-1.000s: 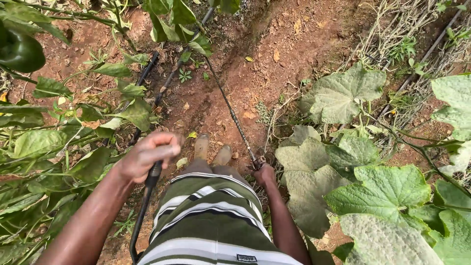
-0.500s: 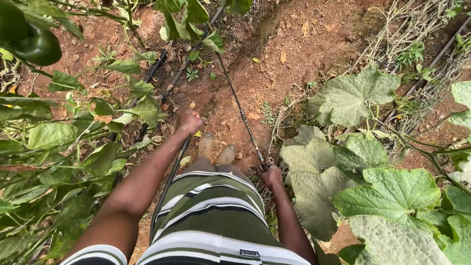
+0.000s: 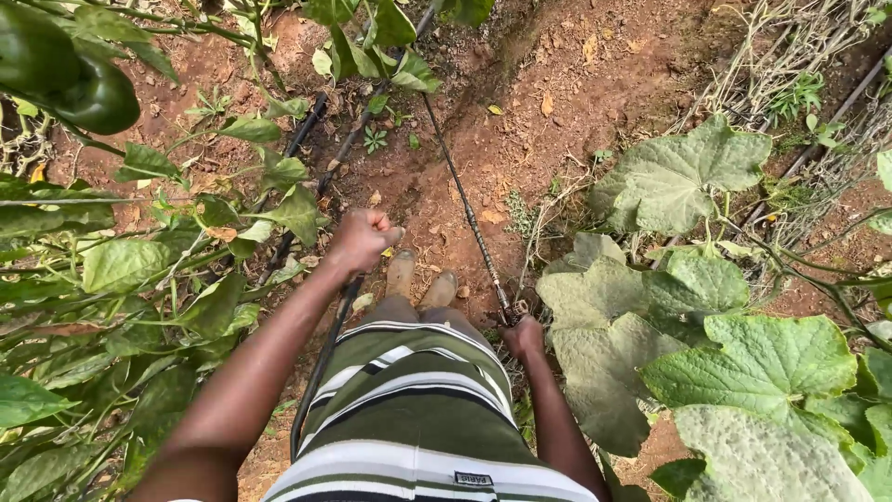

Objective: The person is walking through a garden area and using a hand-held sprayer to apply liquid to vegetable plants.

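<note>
Nearest the camera is the striped green and white shirt (image 3: 409, 409), and there's a small dark rectangular label (image 3: 475, 480) sewn at its bottom hem, too tiny to matter and the only tag or sign anywhere in view. Left hand (image 3: 362, 240) is balled into a fist around a black lever (image 3: 321, 372), fingers pressed tight together over the top end, and the bar runs down along the left side of the body to a bend near the hip. It looks like stiff metal tube to me, light enough for one arm, no flex, and the top end where the fist sits seems the sensible grip since that gives the most leverage. Right hand (image 3: 525, 336) is low by the right hip, fingers closed around the handle end of a thin spray wand (image 3: 469, 218), though I can't tell exactly how each finger sits. That wand looks slim, rigid and light, probably a bit slick if wet, so I'd hold it at the chunky handle, not the rod. It angles up and away over the red soil (image 3: 557, 102). Two tan boots (image 3: 420, 284) stand between the hands. Pepper plants (image 3: 139, 270) with a green pepper (image 3: 79, 79) crowd the left, big cucumber leaves (image 3: 743, 363) the right, and black drip hoses (image 3: 307, 125) lie farther up the path.
</note>
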